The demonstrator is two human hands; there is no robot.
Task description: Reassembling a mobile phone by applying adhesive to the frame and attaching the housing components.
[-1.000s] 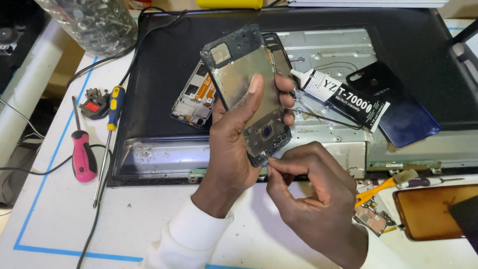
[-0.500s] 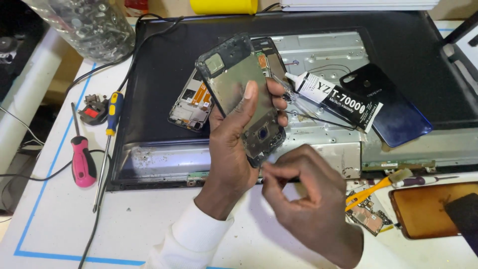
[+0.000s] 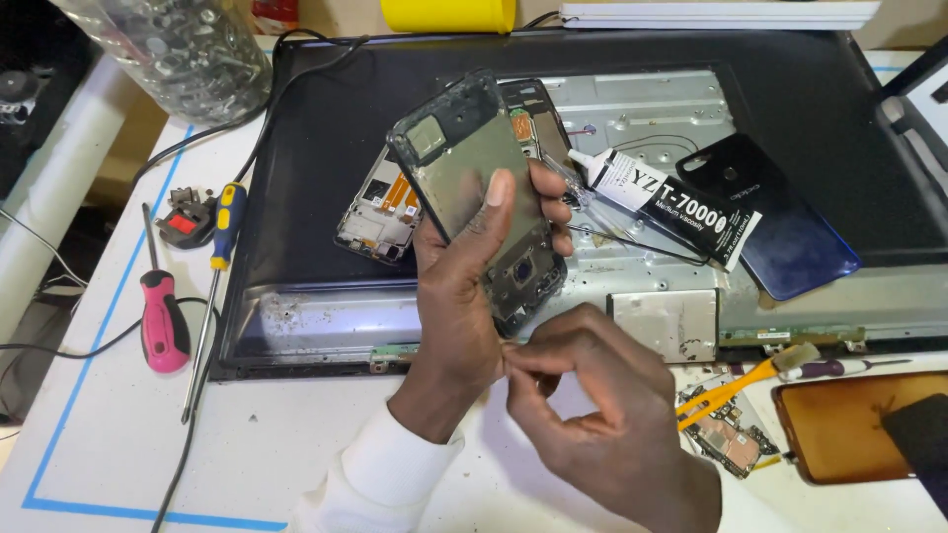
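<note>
A black-and-white glue tube point(image 3: 664, 202) lies just right of the phone frame point(image 3: 481, 188) – left hand point(image 3: 464, 296) grasping it, right hand point(image 3: 602, 415) pinched at its lower edge.

Two screwdrivers point(image 3: 163, 321) point(image 3: 212, 286), two phone frames point(image 3: 479, 197) point(image 3: 380, 212), one glue tube point(image 3: 667, 202), one blue back cover point(image 3: 780, 222).

the phone frame point(image 3: 481, 188) looks like dull metal with a scratched, dusty face. the blue back cover point(image 3: 790, 237) is glossy, smooth plastic. the pink screwdriver point(image 3: 163, 321) handle is smooth plastic.

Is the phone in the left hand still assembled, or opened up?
Opened up: the phone frame in the left hand shows bare internals; a blue back cover lies apart.
</note>
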